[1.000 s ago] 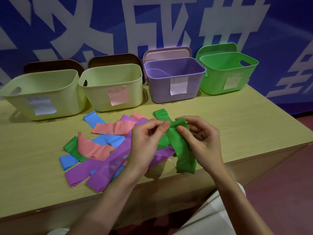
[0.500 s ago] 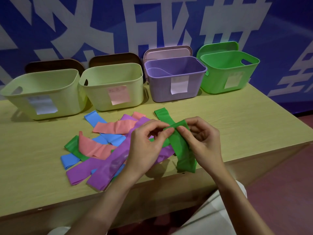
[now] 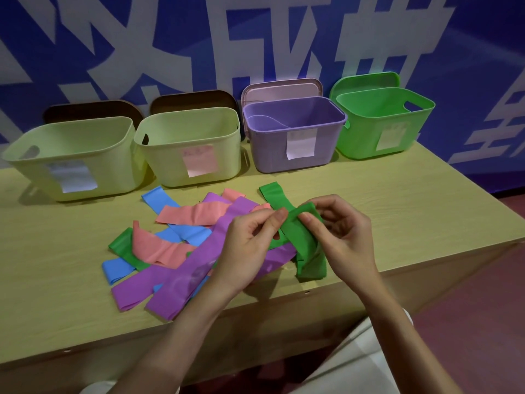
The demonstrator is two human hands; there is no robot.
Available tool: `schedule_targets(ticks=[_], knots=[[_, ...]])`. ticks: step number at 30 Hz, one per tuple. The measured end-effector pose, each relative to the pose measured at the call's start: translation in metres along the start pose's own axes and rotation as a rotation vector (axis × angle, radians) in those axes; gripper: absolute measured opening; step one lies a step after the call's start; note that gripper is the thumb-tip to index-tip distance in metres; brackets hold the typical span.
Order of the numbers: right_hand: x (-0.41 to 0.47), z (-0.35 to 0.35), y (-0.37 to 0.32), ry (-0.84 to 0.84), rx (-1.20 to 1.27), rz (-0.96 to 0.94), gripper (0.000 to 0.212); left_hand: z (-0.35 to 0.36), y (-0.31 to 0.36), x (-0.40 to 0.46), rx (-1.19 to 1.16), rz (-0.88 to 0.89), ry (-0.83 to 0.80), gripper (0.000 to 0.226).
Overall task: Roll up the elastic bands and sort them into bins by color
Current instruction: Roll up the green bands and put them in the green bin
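Note:
A green elastic band is held above the table's front edge. My left hand and my right hand both pinch its folded upper end, and its lower end hangs down to the table. A pile of flat bands lies to the left: purple, pink, blue and another green band. Four bins stand along the back: two pale yellow-green bins, a purple bin and a green bin.
The wooden table ends at a front edge close below my hands. Each bin carries a paper label. Lids lean against the blue wall behind the bins. A red floor shows at the right.
The fingers of both hands have worked the band's top end a little; the fold sits slightly tighter between them. The hands stay in nearly the same place.

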State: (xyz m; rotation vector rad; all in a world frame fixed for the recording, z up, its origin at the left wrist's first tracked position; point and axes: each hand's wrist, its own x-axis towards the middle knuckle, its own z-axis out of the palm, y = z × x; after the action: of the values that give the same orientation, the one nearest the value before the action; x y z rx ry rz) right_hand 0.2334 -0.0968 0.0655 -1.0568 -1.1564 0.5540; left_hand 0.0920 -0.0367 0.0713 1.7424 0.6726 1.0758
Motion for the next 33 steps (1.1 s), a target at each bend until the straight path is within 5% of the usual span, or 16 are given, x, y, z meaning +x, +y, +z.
schedule_targets(ticks=[6,14,23,33], knots=[[-0.001,0.002,0.001,0.004,0.011,-0.001,0.012,-0.003,0.001,-0.004,-0.029,0.024,0.050,0.011],[-0.003,0.003,0.002,-0.038,0.026,0.002,0.018,-0.001,0.002,-0.003,-0.037,-0.027,0.157,0.012],[-0.001,-0.001,0.004,-0.079,-0.092,-0.042,0.015,-0.004,0.002,-0.003,-0.055,-0.042,0.046,0.031],[-0.002,-0.002,0.009,-0.105,-0.115,-0.004,0.016,-0.012,-0.001,-0.006,0.064,-0.024,0.007,0.008]])
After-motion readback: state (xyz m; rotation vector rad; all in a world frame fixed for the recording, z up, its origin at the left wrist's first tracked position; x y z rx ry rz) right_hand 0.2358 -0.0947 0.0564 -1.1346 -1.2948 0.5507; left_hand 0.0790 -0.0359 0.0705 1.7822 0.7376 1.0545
